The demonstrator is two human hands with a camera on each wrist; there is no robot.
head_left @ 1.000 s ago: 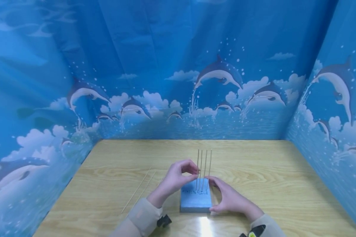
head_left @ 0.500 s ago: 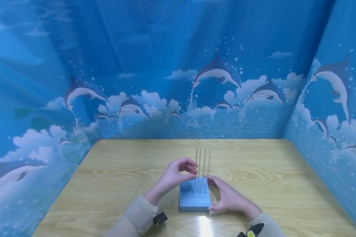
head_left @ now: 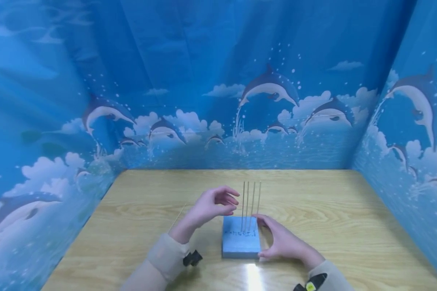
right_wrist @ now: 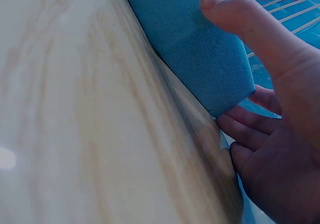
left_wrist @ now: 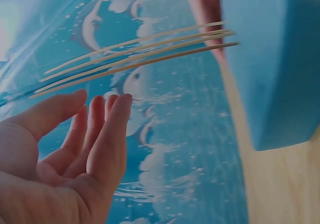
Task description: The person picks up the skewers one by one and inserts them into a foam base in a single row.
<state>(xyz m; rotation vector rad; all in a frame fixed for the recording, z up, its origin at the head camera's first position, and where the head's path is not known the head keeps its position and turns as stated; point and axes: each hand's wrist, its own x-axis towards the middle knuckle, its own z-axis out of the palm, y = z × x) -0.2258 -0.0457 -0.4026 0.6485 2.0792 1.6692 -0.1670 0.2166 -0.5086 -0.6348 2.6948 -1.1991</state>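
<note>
A blue foam block (head_left: 241,245) lies on the table, its top pricked with small dark holes. Several thin bamboo skewers (head_left: 243,204) stand upright in it in a row near its right half. My right hand (head_left: 282,241) grips the block's right side, with the thumb at the near corner and the fingers around the far edge. Just left of the skewers my left hand (head_left: 212,207) hovers, fingers loosely bent. In the left wrist view a gap shows between the thumb and fingertips (left_wrist: 122,103), with nothing held; the skewers pass beyond them.
Another skewer (head_left: 179,214) lies on the wooden table (head_left: 131,226) to the left, partly hidden by my left forearm. A dolphin-printed blue sheet (head_left: 218,101) walls the back and both sides.
My left hand has let go of the leftmost standing skewer and drawn back slightly to the left and up. My right hand stays on the foam block.
</note>
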